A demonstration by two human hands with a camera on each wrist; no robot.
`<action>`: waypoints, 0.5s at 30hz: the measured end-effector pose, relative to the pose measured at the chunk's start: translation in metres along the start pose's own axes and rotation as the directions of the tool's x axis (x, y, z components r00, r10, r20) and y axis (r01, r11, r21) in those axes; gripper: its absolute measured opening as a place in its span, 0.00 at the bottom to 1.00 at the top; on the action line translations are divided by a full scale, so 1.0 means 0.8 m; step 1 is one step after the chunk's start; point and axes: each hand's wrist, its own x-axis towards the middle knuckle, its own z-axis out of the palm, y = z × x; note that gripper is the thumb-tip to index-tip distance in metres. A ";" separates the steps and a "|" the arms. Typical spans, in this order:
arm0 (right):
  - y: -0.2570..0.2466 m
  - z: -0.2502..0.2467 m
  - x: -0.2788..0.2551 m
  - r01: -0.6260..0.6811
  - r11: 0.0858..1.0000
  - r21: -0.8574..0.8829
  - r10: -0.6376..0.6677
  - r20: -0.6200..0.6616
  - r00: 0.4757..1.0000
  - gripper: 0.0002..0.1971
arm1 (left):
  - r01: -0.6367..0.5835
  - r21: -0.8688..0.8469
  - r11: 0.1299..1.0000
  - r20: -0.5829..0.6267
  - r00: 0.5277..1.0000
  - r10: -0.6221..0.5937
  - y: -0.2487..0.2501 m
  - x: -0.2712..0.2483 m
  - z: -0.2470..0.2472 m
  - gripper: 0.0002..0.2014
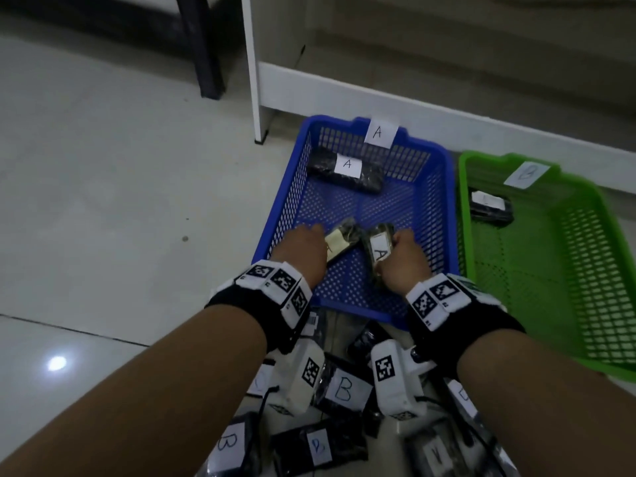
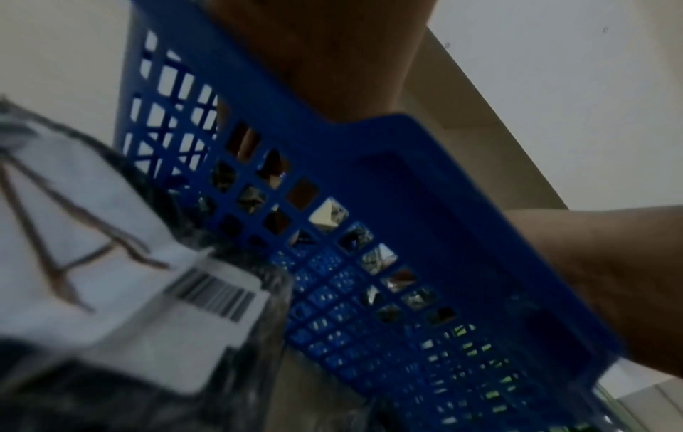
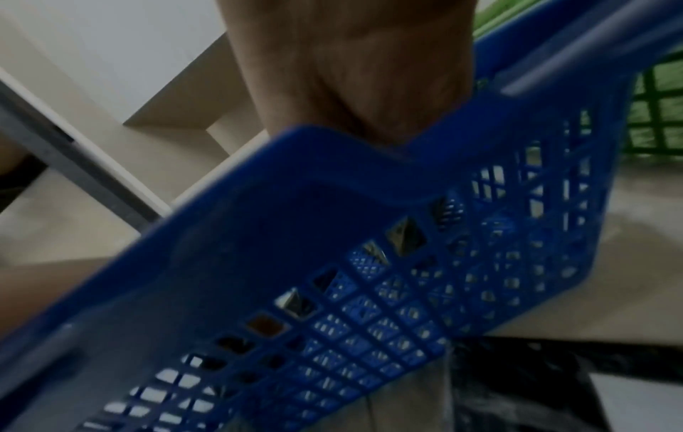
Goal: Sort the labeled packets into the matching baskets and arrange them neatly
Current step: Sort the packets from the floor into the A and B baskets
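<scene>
Blue basket (image 1: 444, 187) is seen from the head view: inside its near end, one A packet (image 1: 339, 244) is gripped by the left hand (image 1: 304, 251), another (image 1: 378, 251) by the right hand (image 1: 407, 261). From both wrist views, the basket's near wall (image 2: 425, 204) (image 3: 258, 233) is seen; the fingers are hidden.

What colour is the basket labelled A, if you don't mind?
Blue basket, clearest in the head view.
</scene>
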 end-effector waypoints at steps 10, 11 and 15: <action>0.005 0.009 -0.011 -0.184 0.982 0.040 0.187 -0.116 0.975 0.23 | -0.030 0.044 0.999 -0.095 0.995 0.034 0.009 -0.018 -0.008 0.26; 0.004 0.006 -0.011 -0.167 0.986 -0.022 0.164 -0.100 0.981 0.22 | -0.029 0.016 0.999 -0.066 0.997 0.030 0.009 -0.017 -0.014 0.28; -0.001 -0.021 -0.014 -0.007 0.968 -0.252 0.026 0.073 0.997 0.18 | -0.003 -0.055 0.998 -0.008 1.000 0.003 0.017 -0.017 -0.039 0.34</action>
